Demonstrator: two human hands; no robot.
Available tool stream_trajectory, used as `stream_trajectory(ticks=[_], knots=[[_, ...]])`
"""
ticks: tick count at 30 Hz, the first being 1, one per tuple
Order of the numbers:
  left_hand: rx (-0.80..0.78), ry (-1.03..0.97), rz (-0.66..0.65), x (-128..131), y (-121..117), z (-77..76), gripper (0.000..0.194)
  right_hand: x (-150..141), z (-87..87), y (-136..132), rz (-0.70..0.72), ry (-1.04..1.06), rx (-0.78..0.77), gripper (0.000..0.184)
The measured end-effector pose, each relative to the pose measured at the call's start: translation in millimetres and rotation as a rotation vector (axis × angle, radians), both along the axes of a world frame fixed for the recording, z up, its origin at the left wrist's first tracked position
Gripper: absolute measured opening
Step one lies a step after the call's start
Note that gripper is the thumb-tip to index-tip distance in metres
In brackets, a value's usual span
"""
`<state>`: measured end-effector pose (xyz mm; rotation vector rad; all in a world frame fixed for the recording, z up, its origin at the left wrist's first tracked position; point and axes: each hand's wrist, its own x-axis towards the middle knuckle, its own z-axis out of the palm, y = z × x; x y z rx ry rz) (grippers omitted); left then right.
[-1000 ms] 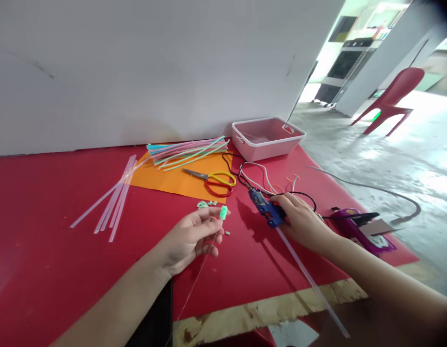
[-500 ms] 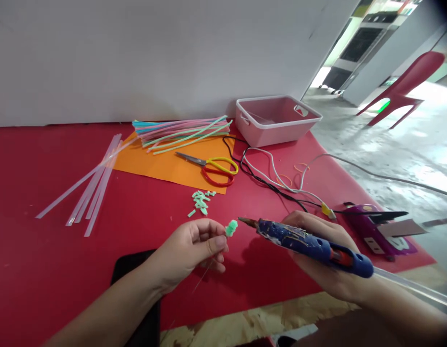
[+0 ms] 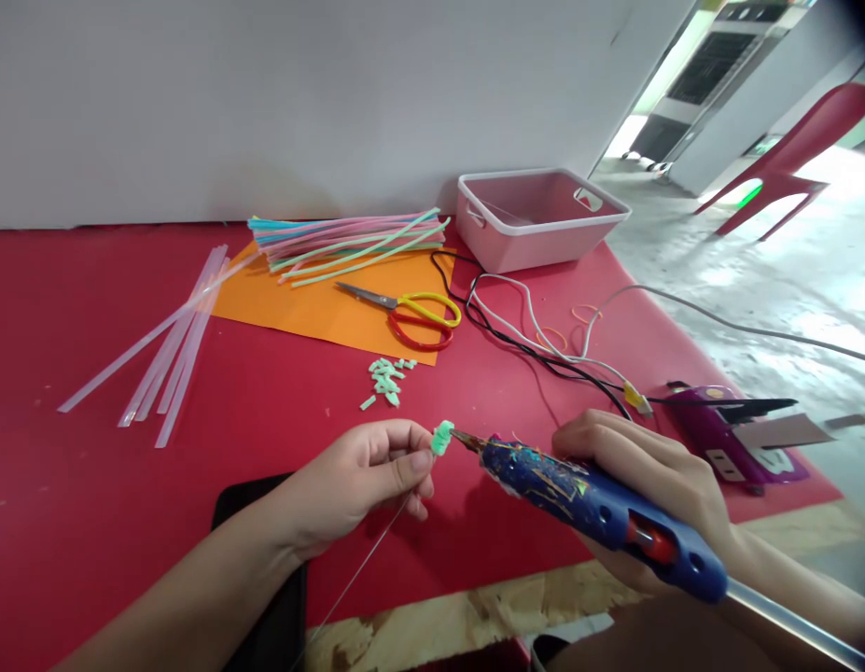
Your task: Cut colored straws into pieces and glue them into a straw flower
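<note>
Fingertips of the left hand (image 3: 369, 476) pinch one small mint-green fuzzy piece (image 3: 441, 439) with one thin wire (image 3: 362, 567) below, near the front edge of the red-covered table (image 3: 159, 523). The right hand (image 3: 656, 476) grips one blue glue gun (image 3: 586, 499), its nozzle tip at the piece. Toward the back edge, one pair of red-and-yellow-handled scissors (image 3: 404, 310) lies on one orange sheet (image 3: 299, 313); one pink plastic basket (image 3: 544, 247) sits by the back right corner. At least five translucent sticks (image 3: 176, 341) lie left.
</note>
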<state>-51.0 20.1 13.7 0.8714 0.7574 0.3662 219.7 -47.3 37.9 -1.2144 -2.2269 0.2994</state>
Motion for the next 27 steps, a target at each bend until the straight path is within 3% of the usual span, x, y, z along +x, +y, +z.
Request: stream_trajectory(ticks=[5, 15, 27], knots=[[0.003, -0.011, 0.020, 0.1, 0.3, 1.5, 0.026, -5.0, 1.5, -3.8, -0.079, -0.006, 0.009, 0.014], [-0.143, -0.070, 0.140, 4.1, 0.9, 4.7, 0.021, 3.9, 1.4, -2.7, -0.049, -0.015, 0.034, 0.025], [-0.246, -0.119, 0.173, 2.0, 2.4, 5.1, 0.021, 4.0, 5.8, -5.3, -0.057, 0.029, 0.050, 0.029]])
